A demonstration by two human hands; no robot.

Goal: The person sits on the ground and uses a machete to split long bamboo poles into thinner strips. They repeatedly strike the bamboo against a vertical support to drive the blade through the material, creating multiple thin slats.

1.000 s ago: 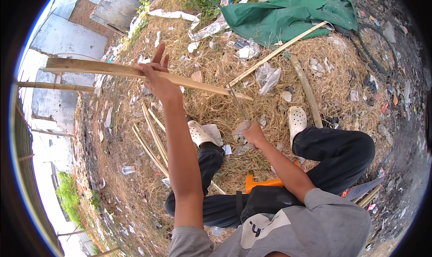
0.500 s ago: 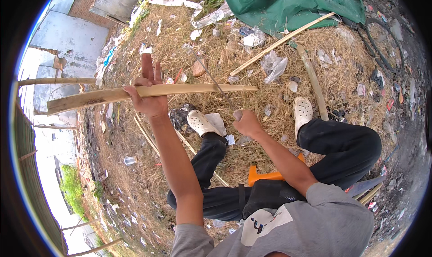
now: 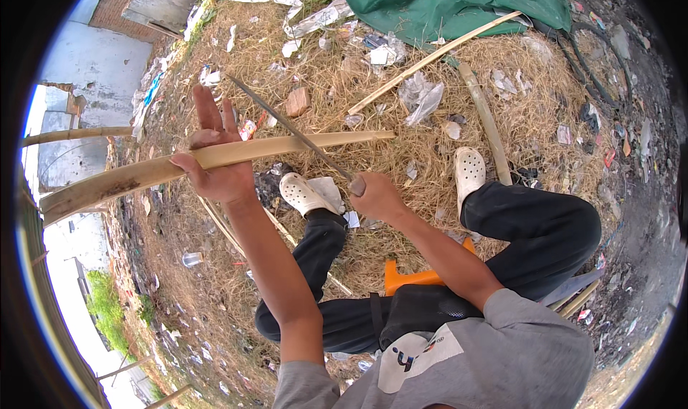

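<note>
My left hand (image 3: 223, 174) holds a long split bamboo strip (image 3: 122, 176), thumb hooked over its near edge and some fingers stretched out beyond the far edge. The strip runs sideways, its thick, dark-stained end at the left and its thin end at the right. My right hand (image 3: 380, 198) is closed around the handle of a long-bladed knife (image 3: 272, 113). The dark, narrow blade slants up and left, crossing the strip to the right of my left hand. Whether the blade touches the strip, I cannot tell.
Dry grass with scattered litter covers the ground. Another bamboo strip (image 3: 437, 59) and a bamboo piece (image 3: 489, 126) lie ahead, near a green tarp (image 3: 459, 8). My feet wear cream clogs (image 3: 470, 171). An orange plastic stool (image 3: 412, 276) shows between my legs. A brick (image 3: 297, 102) lies beyond the strip.
The knife's blade has swung leftward, its tip now closer to the fingers of my left hand. My right hand has shifted slightly left. The left hand keeps its hold on the strip.
</note>
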